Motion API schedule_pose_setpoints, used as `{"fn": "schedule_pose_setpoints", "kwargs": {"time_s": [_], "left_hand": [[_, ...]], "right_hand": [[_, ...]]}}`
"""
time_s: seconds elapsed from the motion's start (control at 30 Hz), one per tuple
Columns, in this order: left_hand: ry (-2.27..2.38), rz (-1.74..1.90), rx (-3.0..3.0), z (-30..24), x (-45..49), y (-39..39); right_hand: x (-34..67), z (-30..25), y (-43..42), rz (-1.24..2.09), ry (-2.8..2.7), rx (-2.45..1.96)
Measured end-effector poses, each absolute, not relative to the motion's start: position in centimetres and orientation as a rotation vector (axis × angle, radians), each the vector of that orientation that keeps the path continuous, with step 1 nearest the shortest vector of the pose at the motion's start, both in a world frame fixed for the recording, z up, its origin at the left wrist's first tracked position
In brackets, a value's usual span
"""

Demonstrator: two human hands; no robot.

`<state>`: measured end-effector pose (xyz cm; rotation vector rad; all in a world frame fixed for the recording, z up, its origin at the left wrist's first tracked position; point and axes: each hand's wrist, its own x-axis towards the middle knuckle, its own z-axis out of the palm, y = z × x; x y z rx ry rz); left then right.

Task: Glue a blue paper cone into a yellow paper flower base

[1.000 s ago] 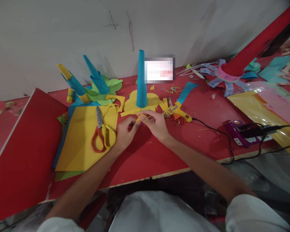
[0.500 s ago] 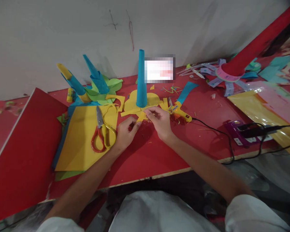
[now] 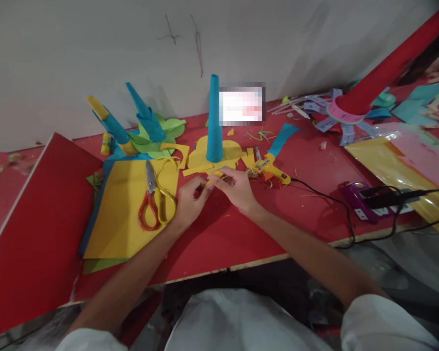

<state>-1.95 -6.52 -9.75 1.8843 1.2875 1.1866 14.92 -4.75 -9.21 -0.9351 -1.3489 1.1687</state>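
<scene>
My left hand (image 3: 189, 202) and my right hand (image 3: 234, 188) meet over the red table (image 3: 219, 239), fingers pinched together on a small yellow paper strip (image 3: 215, 175). Just behind them stands an upright blue paper cone (image 3: 214, 122) on a yellow flower-shaped base (image 3: 229, 151). Orange-handled scissors (image 3: 152, 200) lie on a yellow sheet (image 3: 128, 209) left of my left hand. A yellow glue gun (image 3: 272, 168) lies right of my right hand.
Blue and green paper cone flowers (image 3: 139, 129) stand at the back left. A big red sheet (image 3: 32, 229) lies at left. A purple power strip (image 3: 366, 200) with black cables sits at right, near yellow and pink sheets (image 3: 406, 161) and a long red cone (image 3: 384, 68).
My right hand drew back toward my left hand with the yellow strip after having moved slightly right half a second ago. My left hand stayed in place.
</scene>
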Motion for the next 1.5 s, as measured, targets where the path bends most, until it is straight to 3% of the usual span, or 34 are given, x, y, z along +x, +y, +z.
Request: {"fn": "schedule_pose_setpoints", "kwargs": {"time_s": [0.6,0.83,1.5], "left_hand": [[1.335,1.202,1.84,-9.6,-1.8,-6.7],[1.363,1.26,1.791,-9.5,-1.9,-6.8],[1.362,1.288,1.755,-9.3,-1.8,-6.8]], "right_hand": [[16.1,-9.6,-3.8,1.015,-1.078,-0.997],[15.2,-9.3,-4.6,1.107,-1.289,-0.954],[15.2,-9.9,-4.4,1.191,-1.194,-0.966]]}}
